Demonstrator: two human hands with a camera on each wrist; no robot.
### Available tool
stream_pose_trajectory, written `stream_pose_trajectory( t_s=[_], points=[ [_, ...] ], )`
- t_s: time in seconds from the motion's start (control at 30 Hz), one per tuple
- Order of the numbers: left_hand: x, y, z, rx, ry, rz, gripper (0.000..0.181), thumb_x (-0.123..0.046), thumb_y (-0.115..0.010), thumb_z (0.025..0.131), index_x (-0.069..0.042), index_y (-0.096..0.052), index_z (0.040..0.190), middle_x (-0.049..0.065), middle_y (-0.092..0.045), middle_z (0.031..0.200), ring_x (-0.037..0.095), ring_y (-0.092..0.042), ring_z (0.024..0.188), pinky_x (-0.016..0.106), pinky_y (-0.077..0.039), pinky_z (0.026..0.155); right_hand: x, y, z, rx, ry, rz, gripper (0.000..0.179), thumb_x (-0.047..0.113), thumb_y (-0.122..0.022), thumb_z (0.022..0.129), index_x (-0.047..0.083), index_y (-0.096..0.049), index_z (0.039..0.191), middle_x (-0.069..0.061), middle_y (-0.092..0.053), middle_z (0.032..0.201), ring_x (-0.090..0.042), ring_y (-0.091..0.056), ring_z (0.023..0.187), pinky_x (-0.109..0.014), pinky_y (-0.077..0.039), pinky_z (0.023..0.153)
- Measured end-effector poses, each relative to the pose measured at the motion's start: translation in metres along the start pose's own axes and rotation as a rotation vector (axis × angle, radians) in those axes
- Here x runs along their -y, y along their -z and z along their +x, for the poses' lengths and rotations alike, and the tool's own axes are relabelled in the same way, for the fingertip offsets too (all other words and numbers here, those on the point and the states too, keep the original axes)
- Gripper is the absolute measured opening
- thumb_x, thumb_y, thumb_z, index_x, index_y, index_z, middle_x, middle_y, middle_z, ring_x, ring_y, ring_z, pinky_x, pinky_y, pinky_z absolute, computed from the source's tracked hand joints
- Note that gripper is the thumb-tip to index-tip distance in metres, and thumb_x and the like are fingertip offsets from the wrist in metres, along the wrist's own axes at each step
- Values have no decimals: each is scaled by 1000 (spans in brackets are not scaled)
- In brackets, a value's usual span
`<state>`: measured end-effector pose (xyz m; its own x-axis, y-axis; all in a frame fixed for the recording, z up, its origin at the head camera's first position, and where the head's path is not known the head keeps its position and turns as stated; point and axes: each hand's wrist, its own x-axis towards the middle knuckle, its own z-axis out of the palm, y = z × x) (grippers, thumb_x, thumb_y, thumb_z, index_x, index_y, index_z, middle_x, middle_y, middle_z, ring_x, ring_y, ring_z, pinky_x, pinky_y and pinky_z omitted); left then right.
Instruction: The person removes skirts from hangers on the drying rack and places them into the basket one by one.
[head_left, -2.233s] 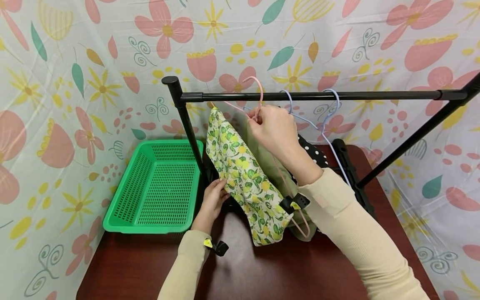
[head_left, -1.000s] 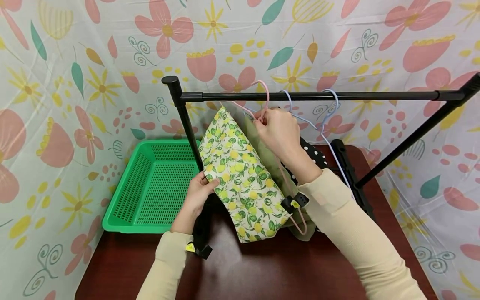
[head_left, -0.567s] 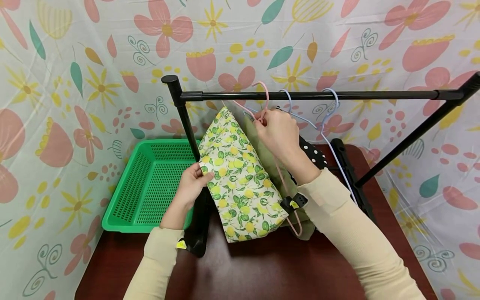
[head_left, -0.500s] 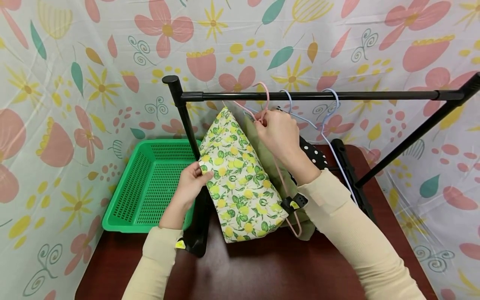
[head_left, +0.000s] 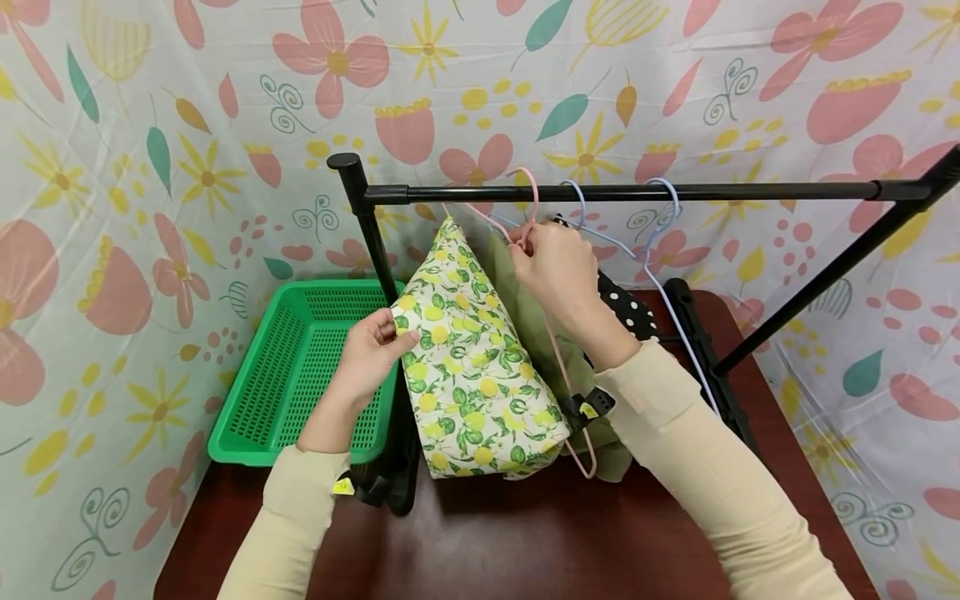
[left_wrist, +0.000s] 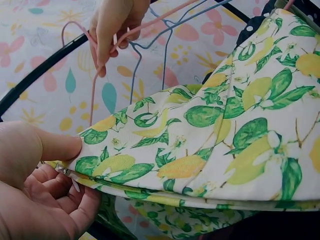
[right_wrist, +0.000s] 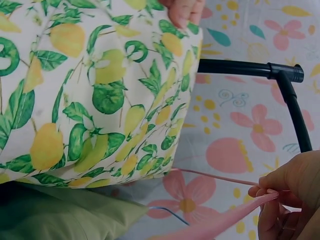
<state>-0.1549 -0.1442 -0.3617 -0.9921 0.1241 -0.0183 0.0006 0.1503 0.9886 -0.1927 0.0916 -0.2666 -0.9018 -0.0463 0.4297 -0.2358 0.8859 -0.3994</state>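
Note:
A white garment with a lemon print (head_left: pixel 472 375) hangs on a pink hanger (right_wrist: pixel 220 215), the hanger's hook over the black rail. My left hand (head_left: pixel 366 358) pinches the garment's left edge, thumb on the front and fingers behind; the left wrist view shows the layered edge between thumb and fingers (left_wrist: pixel 60 192). At the hanger's neck, just under the rail, my right hand (head_left: pixel 558 271) pinches the pink hanger, as the right wrist view also shows. Part of the hanger is hidden by the garment. Right behind it hangs an olive-green garment (head_left: pixel 517 283).
Farther right, blue hangers (head_left: pixel 660 242) hang on the black rail (head_left: pixel 765 192), near a black cloth with white dots (head_left: pixel 626 308). A green basket (head_left: pixel 296 379) stands left of the rack on the dark red table (head_left: pixel 480 546). Behind is a flowered curtain.
My left hand has moved left and upward, drawing the lemon-print garment out wider toward the rack's left post. The hanger's hook has shifted slightly right, with my right hand still holding its neck.

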Motion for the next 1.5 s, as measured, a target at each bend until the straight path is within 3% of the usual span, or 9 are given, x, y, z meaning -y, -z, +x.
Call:
stream_pose_trajectory(
  t_s=[0.17, 0.47, 0.67, 0.9, 1.3, 1.5],
  points=[
    [-14, 2, -3, -12, -33, 45, 21, -11, -62, 88, -4, -42, 84, 3, -39, 70, 17, -37, 68, 25, -36, 65, 1, 0, 0, 15, -17, 13, 20, 23, -56, 90, 16, -73, 97, -5, -66, 78, -22, -49, 51, -30, -31, 41],
    [-41, 11, -8, -1, -116, 106, 15, -14, -62, 88, -4, -52, 93, 5, -56, 79, 18, -47, 71, 26, -43, 67, 2, 5, 3, -2, 2, 25, 21, 23, -55, 90, 15, -74, 96, -4, -69, 80, -20, -46, 48, -29, -28, 41],
    [-51, 18, -10, -15, -151, 153, 22, -15, -63, 88, -3, -45, 86, 2, -41, 70, 18, -35, 64, 25, -34, 60, 3, 8, 3, 9, 3, 14, 22, 23, -55, 91, 14, -73, 100, -4, -69, 79, -19, -43, 46, -28, -27, 41],
    [-61, 28, -12, -17, -177, 166, 19, -14, -63, 88, -2, -57, 102, -1, -65, 88, 16, -52, 72, 24, -44, 65, 2, 7, 3, 8, 3, 16, 22, 22, -54, 91, 14, -73, 99, -3, -70, 82, -19, -43, 47, -29, -27, 41],
    [-79, 45, -19, -46, -276, 181, 16, -9, -63, 87, -2, -55, 99, -11, -66, 89, 12, -53, 70, 20, -43, 59, 1, 7, 4, 7, -8, 11, 22, 22, -54, 91, 14, -73, 98, -4, -70, 83, -17, -38, 43, -28, -25, 40],
    [-87, 53, -24, -67, -303, 175, 17, -8, -64, 86, -3, -58, 101, -11, -68, 90, 11, -59, 75, 20, -48, 65, 0, 7, 3, 16, -10, 14, 22, 21, -54, 91, 14, -73, 98, -4, -69, 79, -18, -40, 45, -28, -26, 41]
  ],
)
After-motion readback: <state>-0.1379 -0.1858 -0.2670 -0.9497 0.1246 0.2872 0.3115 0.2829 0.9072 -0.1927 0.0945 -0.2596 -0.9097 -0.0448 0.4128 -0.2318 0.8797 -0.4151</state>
